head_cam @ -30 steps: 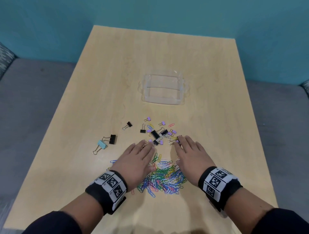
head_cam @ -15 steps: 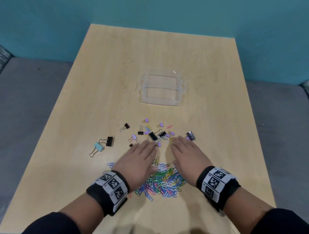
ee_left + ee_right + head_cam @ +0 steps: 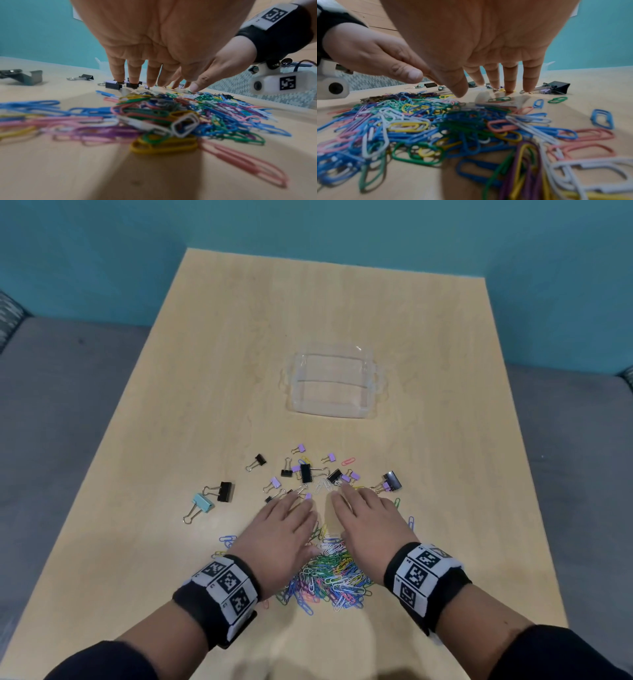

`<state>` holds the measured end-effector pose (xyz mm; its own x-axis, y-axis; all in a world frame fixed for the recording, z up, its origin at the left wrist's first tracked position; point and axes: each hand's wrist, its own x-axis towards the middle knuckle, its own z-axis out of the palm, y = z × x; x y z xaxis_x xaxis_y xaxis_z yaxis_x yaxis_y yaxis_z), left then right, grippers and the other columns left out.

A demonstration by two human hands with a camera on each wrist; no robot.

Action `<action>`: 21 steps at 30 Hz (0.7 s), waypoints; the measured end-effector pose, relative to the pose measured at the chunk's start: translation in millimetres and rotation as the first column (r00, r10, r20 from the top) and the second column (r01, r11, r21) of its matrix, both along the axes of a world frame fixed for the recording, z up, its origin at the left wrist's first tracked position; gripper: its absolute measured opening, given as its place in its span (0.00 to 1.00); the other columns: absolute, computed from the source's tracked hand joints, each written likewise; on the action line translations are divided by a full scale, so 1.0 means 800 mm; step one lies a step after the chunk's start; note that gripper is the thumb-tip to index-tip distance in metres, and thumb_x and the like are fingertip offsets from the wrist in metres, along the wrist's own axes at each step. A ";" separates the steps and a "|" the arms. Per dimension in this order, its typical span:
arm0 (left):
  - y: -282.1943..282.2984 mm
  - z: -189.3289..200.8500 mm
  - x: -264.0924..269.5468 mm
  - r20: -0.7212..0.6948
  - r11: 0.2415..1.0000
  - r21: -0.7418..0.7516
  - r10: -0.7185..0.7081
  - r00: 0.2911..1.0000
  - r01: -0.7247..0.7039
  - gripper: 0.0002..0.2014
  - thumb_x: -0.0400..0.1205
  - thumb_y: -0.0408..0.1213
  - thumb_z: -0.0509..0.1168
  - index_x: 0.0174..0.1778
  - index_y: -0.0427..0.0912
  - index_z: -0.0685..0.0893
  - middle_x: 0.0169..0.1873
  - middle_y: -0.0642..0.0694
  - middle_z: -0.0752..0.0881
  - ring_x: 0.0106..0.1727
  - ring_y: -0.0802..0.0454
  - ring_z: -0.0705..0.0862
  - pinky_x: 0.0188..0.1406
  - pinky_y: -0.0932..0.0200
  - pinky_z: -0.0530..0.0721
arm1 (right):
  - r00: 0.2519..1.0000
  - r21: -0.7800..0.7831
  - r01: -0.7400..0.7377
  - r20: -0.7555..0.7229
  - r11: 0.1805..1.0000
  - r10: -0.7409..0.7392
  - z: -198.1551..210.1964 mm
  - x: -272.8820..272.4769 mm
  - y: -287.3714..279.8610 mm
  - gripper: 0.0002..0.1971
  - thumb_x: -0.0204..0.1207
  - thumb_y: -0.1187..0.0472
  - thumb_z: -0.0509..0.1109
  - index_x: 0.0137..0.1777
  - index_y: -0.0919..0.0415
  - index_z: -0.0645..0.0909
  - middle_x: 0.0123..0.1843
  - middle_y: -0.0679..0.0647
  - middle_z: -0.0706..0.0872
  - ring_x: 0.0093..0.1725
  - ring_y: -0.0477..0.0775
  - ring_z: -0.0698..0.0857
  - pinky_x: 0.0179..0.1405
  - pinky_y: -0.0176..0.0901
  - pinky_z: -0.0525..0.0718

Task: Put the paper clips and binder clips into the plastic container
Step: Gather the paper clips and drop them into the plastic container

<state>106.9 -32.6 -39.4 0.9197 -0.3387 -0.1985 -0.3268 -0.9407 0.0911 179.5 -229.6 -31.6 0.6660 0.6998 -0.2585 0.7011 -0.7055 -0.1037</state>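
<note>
A heap of coloured paper clips (image 3: 329, 577) (image 3: 171, 116) (image 3: 436, 128) lies on the wooden table (image 3: 205, 371) between my wrists. Black, purple and teal binder clips (image 3: 306, 472) are scattered just beyond it. My left hand (image 3: 284, 529) (image 3: 154, 75) and right hand (image 3: 363, 518) (image 3: 501, 81) lie palm down side by side over the heap's far edge, fingers straight, tips on the table among the small binder clips. Neither hand holds anything. A clear plastic container (image 3: 332, 386), open at the top, stands farther back.
A larger black binder clip (image 3: 224, 491) and a teal one (image 3: 202, 504) lie apart to the left; a dark one (image 3: 393, 480) sits to the right. Grey floor surrounds the table, and a teal wall stands behind it.
Both hands have slid back toward me over the heap, drawing closer together. A dark binder clip once under the right fingers now lies uncovered to the right.
</note>
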 end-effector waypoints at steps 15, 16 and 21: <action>-0.032 -0.004 0.033 0.017 0.999 -0.043 0.015 1.000 -0.014 0.27 0.80 0.47 0.47 0.70 0.40 0.79 0.72 0.42 0.77 0.71 0.42 0.76 0.68 0.44 0.75 | 1.000 -0.032 0.006 0.000 0.999 -0.006 0.004 -0.020 -0.010 0.29 0.70 0.54 0.70 0.71 0.59 0.70 0.69 0.57 0.78 0.68 0.74 0.76 0.59 0.67 0.80; -0.031 -0.006 0.033 0.011 0.999 -0.039 0.013 1.000 -0.012 0.27 0.79 0.48 0.48 0.69 0.40 0.79 0.72 0.42 0.77 0.71 0.42 0.76 0.68 0.43 0.75 | 1.000 -0.034 0.005 -0.002 0.999 -0.005 0.004 -0.020 -0.011 0.27 0.71 0.54 0.70 0.70 0.59 0.70 0.69 0.57 0.78 0.68 0.74 0.76 0.59 0.67 0.80; -0.021 -0.007 0.024 0.002 1.000 -0.020 -0.015 1.000 0.015 0.27 0.80 0.49 0.48 0.65 0.38 0.81 0.69 0.39 0.79 0.70 0.40 0.78 0.66 0.45 0.78 | 0.999 -0.070 -0.026 -0.032 0.997 0.024 0.001 -0.022 -0.015 0.32 0.67 0.55 0.74 0.71 0.58 0.69 0.70 0.58 0.77 0.68 0.77 0.74 0.59 0.69 0.79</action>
<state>126.1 -49.3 -45.3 0.9150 -0.3560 -0.1900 -0.3406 -0.9338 0.1092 161.9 -241.5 -31.0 0.6390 0.6957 -0.3282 0.7160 -0.6939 -0.0769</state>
